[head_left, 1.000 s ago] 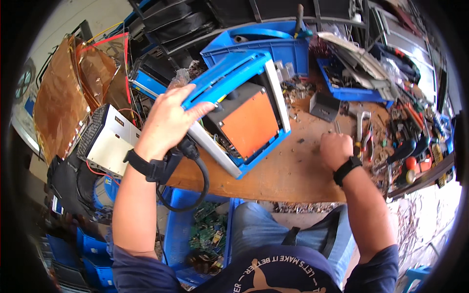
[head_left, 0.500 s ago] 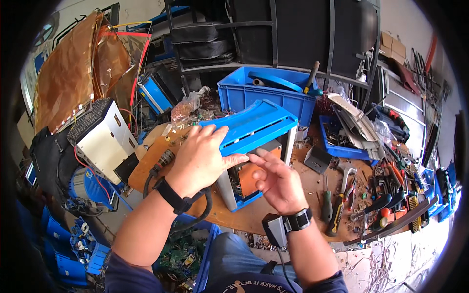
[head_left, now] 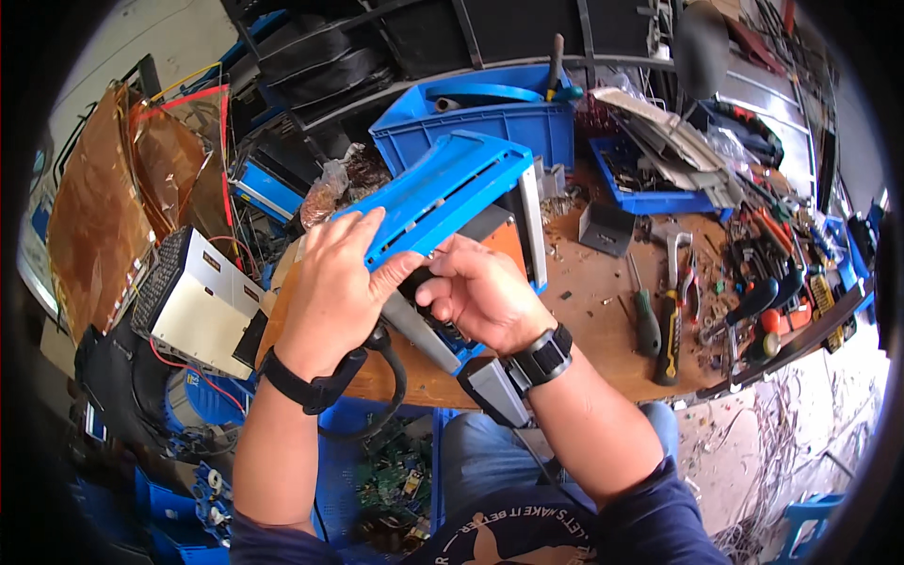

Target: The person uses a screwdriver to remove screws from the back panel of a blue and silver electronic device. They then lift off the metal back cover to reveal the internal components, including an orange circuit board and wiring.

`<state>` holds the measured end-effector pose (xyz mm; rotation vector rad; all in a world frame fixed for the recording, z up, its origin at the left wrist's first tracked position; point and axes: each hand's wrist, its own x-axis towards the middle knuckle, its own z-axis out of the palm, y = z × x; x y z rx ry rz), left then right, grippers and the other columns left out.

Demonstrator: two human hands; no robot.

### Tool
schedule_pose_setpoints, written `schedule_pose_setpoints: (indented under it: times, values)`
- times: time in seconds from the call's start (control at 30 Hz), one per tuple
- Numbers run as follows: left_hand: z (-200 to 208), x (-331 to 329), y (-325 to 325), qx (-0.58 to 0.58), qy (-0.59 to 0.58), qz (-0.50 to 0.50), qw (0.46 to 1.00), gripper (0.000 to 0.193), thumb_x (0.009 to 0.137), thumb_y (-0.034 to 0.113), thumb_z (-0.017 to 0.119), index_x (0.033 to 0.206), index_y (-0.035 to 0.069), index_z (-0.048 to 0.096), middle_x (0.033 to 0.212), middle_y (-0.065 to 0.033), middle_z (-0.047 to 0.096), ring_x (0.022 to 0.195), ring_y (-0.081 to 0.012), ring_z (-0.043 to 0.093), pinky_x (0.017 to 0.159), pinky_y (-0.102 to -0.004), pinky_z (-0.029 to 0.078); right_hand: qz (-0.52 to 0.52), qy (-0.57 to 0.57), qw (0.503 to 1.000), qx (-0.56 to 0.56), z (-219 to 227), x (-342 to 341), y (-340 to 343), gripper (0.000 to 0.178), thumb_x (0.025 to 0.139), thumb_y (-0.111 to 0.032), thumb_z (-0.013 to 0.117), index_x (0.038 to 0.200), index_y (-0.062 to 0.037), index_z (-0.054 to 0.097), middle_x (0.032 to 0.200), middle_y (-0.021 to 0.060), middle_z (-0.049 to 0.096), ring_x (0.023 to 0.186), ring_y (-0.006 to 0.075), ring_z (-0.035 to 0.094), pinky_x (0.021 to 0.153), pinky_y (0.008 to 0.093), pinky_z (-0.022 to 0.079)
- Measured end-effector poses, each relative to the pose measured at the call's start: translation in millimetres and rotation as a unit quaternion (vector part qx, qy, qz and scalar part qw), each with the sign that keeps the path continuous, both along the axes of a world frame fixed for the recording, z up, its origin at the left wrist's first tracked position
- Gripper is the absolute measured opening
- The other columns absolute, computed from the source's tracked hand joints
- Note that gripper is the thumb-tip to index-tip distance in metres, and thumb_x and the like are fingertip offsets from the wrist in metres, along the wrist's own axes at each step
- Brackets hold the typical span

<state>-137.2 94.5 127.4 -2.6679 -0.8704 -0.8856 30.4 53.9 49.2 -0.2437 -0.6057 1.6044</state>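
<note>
A blue-topped metal-framed unit [head_left: 443,193] stands on the brown wooden workbench [head_left: 603,325], with grey uprights and an orange panel [head_left: 505,242] inside. My left hand [head_left: 330,282] grips its near left end, fingers over the top and thumb along the front edge. Just beside that thumb, my right hand [head_left: 478,290] has its fingers curled in a pinch at the underside of the blue edge. Whatever lies between those fingertips is hidden. A thick black cable [head_left: 395,377] loops below my left hand.
A green-handled screwdriver [head_left: 646,320], a hammer [head_left: 670,311] and several other hand tools lie at the right. Behind the unit stands a large blue crate [head_left: 490,118]. A black angled plate [head_left: 605,228] sits nearby. Below the bench edge, a blue bin holds green circuit boards [head_left: 400,471].
The view has shifted, so the bench and crate sit differently in the picture. My right fingers have curled in closer under the blue edge; my left hand keeps its grip on the unit.
</note>
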Motion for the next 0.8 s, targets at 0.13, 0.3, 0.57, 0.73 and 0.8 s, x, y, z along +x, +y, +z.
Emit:
schedule_pose_setpoints:
  times: [0.13,0.3,0.57,0.73,0.8]
  values:
    - [1.5,-0.4,-0.7,-0.039,0.028,0.023,0.999,0.074,0.091,0.059,0.051,0.127,-0.005,0.055,0.124,-0.0237,0.057,0.113,-0.0392,0.051,0.1,-0.0439,0.039,-0.014,0.015,1.0,-0.023,0.8,-0.9,-2.8,0.017,0.092,-0.003,0.049,0.106,0.0031,0.057,0.096,0.0115,0.067,0.072,0.0206,0.07,0.053,0.0258,0.055]
    - [2.6,1.9,-1.5,-0.034,0.023,0.018,0.999,0.073,0.09,0.057,0.054,0.126,-0.006,0.055,0.123,-0.0239,0.058,0.113,-0.0397,0.052,0.099,-0.0443,0.04,-0.018,0.048,0.997,-0.054,3.6,-0.7,-7.5,0.019,0.094,-0.005,0.048,0.108,0.0026,0.059,0.097,0.0104,0.067,0.074,0.0198,0.069,0.054,0.0257,0.054]
    - [0.2,3.8,-0.2,-0.026,0.015,0.017,0.999,0.07,0.089,0.054,0.058,0.123,-0.008,0.057,0.12,-0.0244,0.059,0.109,-0.0405,0.053,0.095,-0.0453,0.043,-0.037,0.015,0.998,-0.043,5.1,-1.3,-10.5,0.019,0.093,-0.006,0.051,0.109,0.0023,0.058,0.098,0.0097,0.066,0.074,0.0191,0.068,0.056,0.027,0.055]
    - [1.5,1.6,-1.1,-0.035,0.019,0.019,0.999,0.068,0.091,0.053,0.057,0.124,-0.007,0.057,0.121,-0.024,0.059,0.109,-0.04,0.053,0.096,-0.0447,0.042,-0.047,-0.031,0.997,-0.049,7.7,1.3,-16.0,0.025,0.093,-0.007,0.051,0.115,0.0024,0.056,0.103,0.0106,0.065,0.078,0.0203,0.068,0.06,0.0276,0.056]
    - [2.4,2.6,-2.3,-0.039,0.023,0.025,0.999,0.067,0.091,0.052,0.057,0.124,-0.006,0.057,0.122,-0.024,0.059,0.109,-0.04,0.053,0.097,-0.0447,0.042,-0.065,-0.077,0.993,-0.06,8.8,6.0,-26.2,0.029,0.093,-0.007,0.047,0.12,0.0026,0.053,0.111,0.012,0.064,0.084,0.0211,0.068,0.063,0.0271,0.056]
